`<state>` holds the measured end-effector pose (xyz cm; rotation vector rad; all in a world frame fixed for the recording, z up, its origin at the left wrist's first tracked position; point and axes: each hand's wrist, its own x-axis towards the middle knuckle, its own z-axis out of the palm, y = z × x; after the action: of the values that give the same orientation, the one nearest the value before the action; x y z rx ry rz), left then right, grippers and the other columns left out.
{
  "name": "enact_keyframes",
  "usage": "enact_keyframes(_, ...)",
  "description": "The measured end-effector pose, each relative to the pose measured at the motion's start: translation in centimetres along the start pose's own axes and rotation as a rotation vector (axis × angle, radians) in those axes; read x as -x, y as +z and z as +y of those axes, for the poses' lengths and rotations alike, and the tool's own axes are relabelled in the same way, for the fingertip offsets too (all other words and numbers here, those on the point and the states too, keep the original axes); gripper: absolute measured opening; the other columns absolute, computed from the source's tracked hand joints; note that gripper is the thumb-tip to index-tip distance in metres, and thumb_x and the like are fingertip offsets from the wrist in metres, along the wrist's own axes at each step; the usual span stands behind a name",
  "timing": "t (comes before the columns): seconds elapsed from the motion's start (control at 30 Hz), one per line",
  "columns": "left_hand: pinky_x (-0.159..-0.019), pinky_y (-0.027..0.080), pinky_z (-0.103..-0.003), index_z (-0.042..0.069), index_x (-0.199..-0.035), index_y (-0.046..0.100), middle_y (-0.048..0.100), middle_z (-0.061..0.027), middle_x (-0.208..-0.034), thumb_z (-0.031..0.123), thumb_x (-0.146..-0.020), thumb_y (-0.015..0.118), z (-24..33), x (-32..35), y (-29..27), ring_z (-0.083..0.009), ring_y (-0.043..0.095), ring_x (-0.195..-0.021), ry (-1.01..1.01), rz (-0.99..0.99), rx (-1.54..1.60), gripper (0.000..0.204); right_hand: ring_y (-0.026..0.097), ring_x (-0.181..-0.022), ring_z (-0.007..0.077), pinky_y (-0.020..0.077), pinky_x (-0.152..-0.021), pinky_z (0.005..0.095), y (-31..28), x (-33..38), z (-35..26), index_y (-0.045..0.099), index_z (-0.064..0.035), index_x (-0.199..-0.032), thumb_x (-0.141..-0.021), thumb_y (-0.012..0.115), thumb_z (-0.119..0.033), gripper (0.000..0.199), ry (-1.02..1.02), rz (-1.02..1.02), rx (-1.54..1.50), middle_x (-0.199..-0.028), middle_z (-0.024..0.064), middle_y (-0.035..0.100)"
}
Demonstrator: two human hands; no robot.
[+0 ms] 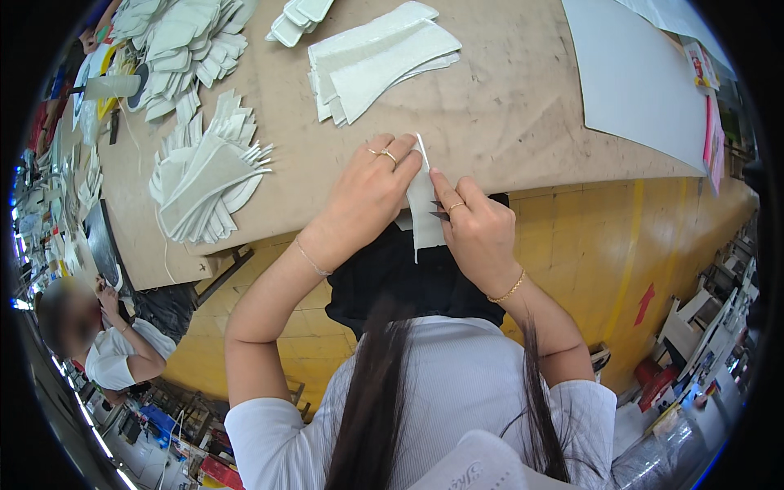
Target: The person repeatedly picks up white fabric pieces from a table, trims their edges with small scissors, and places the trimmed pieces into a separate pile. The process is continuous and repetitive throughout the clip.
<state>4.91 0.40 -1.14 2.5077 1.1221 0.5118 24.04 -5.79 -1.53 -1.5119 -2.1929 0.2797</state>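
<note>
I see the white strip (425,219) hanging over the near edge of the table (514,98), its top on the tabletop. The left hand (366,186) pinches its upper end; the right hand (480,229), curled around a dark pointed tool (440,216), touches its right edge with the fingertips, thumb hidden from me. Toward the table's left I make out a fanned stack (204,186) and a larger pile (181,39); flat pale pieces (388,64) lie farther back, a white sheet (637,90) covers its right. Nothing blocks the strip.
</note>
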Motion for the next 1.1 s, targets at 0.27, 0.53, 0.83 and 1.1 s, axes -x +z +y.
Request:
enact_keyframes(0.27, -0.098, 0.050, -0.043, -0.002, -0.107, 0.062, 0.065, -0.0138, -0.124, 0.005, -0.092, 0.068, -0.5, -0.3, -0.5, -0.0332, 0.060, -0.112, 0.025, -0.015, 0.030, 0.017, 0.059, -0.058, 0.0131, 0.0455, -0.050, 0.0277, -0.4, 0.2, -0.3, 0.070, 0.0022, -0.126, -0.082, 0.065, -0.005, 0.044, -0.039, -0.089, 0.083, -0.080, 0.0044, 0.051)
enact_keyframes(0.53, -0.098, 0.050, -0.043, -0.002, -0.118, 0.064, 0.065, -0.0143, -0.125, 0.004, -0.092, 0.068, -0.4, -0.2, -0.4, -0.0333, 0.060, -0.112, 0.021, -0.016, 0.028, 0.027, 0.061, -0.061, 0.0135, 0.0469, -0.051, 0.0275, -0.4, -0.1, -0.5, 0.069, 0.0054, -0.124, -0.084, 0.065, -0.004, 0.042, -0.044, -0.117, 0.108, -0.082, 0.0054, 0.053)
enact_keyframes(0.83, -0.095, 0.050, -0.043, 0.001, -0.120, 0.068, 0.064, -0.0144, -0.123, 0.003, -0.089, 0.070, -0.8, 0.0, 0.0, -0.0335, 0.061, -0.109, 0.037, -0.005, 0.022, 0.031, 0.058, -0.059, 0.0139, 0.0460, -0.052, 0.0292, -0.5, -0.3, -1.2, 0.070, 0.0030, -0.126, -0.081, 0.066, -0.006, 0.046, -0.070, -0.139, 0.196, -0.084, 0.0048, 0.051)
enact_keyframes(1.1, -0.092, 0.048, -0.045, 0.004, -0.119, 0.067, 0.063, -0.0118, -0.115, 0.005, -0.088, 0.070, -1.0, -0.6, -0.5, -0.0315, 0.060, -0.103, -0.050, 0.075, -0.059, 0.032, 0.061, -0.059, 0.0126, 0.0474, -0.051, 0.0257, -0.6, -0.5, -1.1, 0.070, 0.0057, -0.120, -0.079, 0.067, -0.009, 0.043, -0.123, -0.155, 0.251, -0.087, 0.0051, 0.055)
